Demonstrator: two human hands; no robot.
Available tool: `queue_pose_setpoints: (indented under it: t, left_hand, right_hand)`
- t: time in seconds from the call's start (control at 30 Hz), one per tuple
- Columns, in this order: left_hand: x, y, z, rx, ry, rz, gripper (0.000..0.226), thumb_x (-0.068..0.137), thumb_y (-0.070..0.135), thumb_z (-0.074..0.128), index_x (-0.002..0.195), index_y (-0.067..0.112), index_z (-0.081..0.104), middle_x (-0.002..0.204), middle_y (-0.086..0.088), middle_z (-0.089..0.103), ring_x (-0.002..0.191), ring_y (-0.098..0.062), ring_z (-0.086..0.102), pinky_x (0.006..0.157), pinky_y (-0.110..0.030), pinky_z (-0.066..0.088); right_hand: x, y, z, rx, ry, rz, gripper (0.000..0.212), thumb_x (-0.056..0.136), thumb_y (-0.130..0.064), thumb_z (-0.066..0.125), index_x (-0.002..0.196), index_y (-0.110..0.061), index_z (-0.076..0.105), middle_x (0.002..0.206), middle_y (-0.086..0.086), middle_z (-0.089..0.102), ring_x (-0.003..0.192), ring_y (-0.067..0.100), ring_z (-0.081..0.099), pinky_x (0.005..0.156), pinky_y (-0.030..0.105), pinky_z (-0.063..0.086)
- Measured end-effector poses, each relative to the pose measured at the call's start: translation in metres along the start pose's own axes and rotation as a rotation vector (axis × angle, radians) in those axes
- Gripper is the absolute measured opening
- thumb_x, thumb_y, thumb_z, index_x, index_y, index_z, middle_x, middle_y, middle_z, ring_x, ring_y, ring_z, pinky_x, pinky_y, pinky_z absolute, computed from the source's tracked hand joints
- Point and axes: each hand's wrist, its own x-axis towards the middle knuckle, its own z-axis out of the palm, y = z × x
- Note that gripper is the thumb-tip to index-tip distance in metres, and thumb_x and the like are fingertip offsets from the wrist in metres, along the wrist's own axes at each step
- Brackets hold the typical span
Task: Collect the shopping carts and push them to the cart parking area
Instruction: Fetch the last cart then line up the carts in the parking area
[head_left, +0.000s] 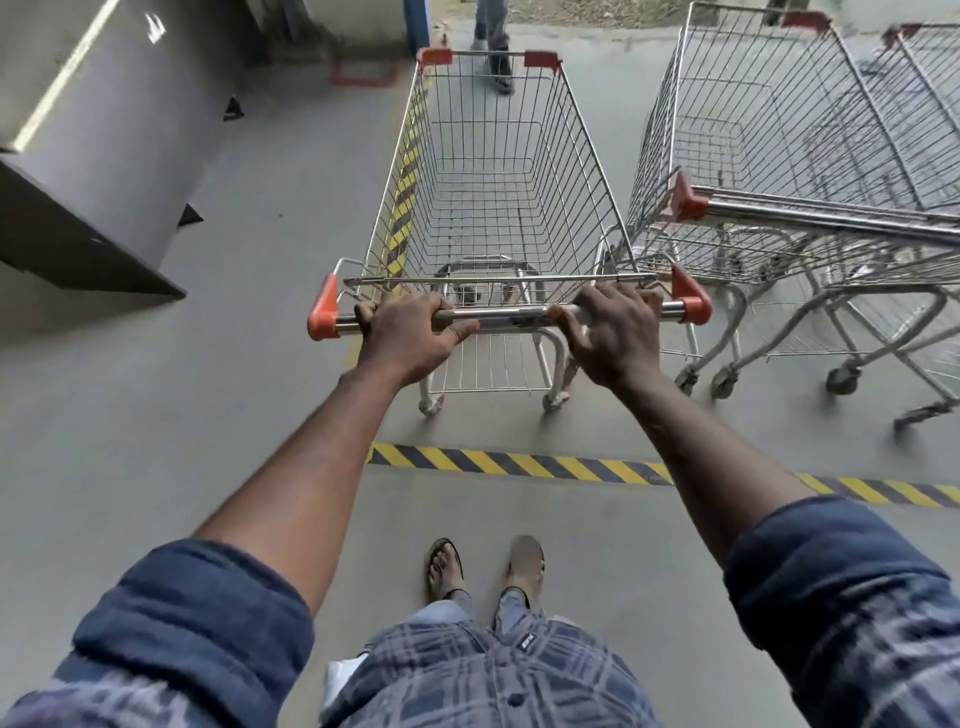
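Observation:
An empty wire shopping cart (488, 171) with orange corner caps stands straight ahead of me on the grey floor. Its metal handle bar (511, 315) runs across the middle of the view. My left hand (410, 335) grips the bar left of centre, fingers curled over it. My right hand (613, 332) grips the bar right of centre. To the right stand two more empty carts (810, 156), nested one into the other, their near corner close beside my cart's right orange cap.
Yellow-black hazard tape (519, 464) crosses the floor between my feet and the cart; another strip runs forward under the cart's left side. A grey pillar and ledge (104, 156) stand at left. A person's legs (493, 41) are just beyond the cart's front.

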Motion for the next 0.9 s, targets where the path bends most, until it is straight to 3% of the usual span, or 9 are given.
queue_pose_setpoints:
  t: [0.13, 0.3, 0.53, 0.67, 0.9]
  left_hand:
    - [-0.009, -0.014, -0.008, 0.006, 0.018, 0.015, 0.040, 0.088, 0.069, 0.055, 0.096, 0.031, 0.061, 0.098, 0.003, 0.061, 0.096, -0.018, 0.038, 0.082, -0.037, 0.022]
    - [-0.014, -0.037, -0.015, -0.018, -0.005, 0.038, 0.037, 0.087, 0.070, 0.056, 0.093, 0.033, 0.057, 0.092, 0.006, 0.055, 0.098, -0.021, 0.042, 0.089, -0.043, 0.032]
    - [-0.021, -0.043, -0.018, 0.077, 0.028, 0.049, 0.045, 0.087, 0.071, 0.053, 0.096, 0.028, 0.062, 0.093, 0.008, 0.053, 0.097, -0.018, 0.041, 0.081, -0.039, 0.016]
    - [-0.024, -0.046, -0.022, 0.094, 0.013, 0.055, 0.048, 0.086, 0.073, 0.051, 0.100, 0.029, 0.063, 0.100, 0.008, 0.062, 0.105, -0.023, 0.049, 0.080, -0.038, 0.015]
    - [-0.029, -0.037, -0.020, 0.072, 0.001, 0.020, 0.047, 0.088, 0.070, 0.053, 0.105, 0.027, 0.065, 0.108, 0.004, 0.067, 0.100, -0.018, 0.043, 0.078, -0.036, 0.015]
  right_hand:
    - [-0.007, -0.020, 0.004, -0.027, 0.029, -0.003, 0.047, 0.096, -0.064, 0.040, 0.083, -0.023, 0.058, 0.086, -0.001, 0.065, 0.086, 0.027, 0.057, 0.080, 0.039, 0.027]
    - [-0.018, -0.042, 0.008, -0.046, 0.018, 0.004, 0.048, 0.097, -0.064, 0.038, 0.087, -0.022, 0.060, 0.090, 0.000, 0.066, 0.087, 0.026, 0.056, 0.081, 0.041, 0.030]
    - [-0.027, -0.055, 0.010, -0.064, 0.045, 0.025, 0.053, 0.097, -0.066, 0.033, 0.082, -0.021, 0.057, 0.089, 0.003, 0.066, 0.087, 0.029, 0.057, 0.082, 0.043, 0.035]
    - [-0.032, -0.058, 0.010, -0.084, 0.049, 0.025, 0.054, 0.097, -0.067, 0.033, 0.083, -0.021, 0.058, 0.090, 0.003, 0.066, 0.087, 0.029, 0.056, 0.083, 0.042, 0.034]
    - [-0.035, -0.052, 0.008, -0.095, 0.022, 0.014, 0.056, 0.097, -0.068, 0.030, 0.084, -0.021, 0.058, 0.092, 0.004, 0.066, 0.090, 0.029, 0.055, 0.085, 0.043, 0.034]
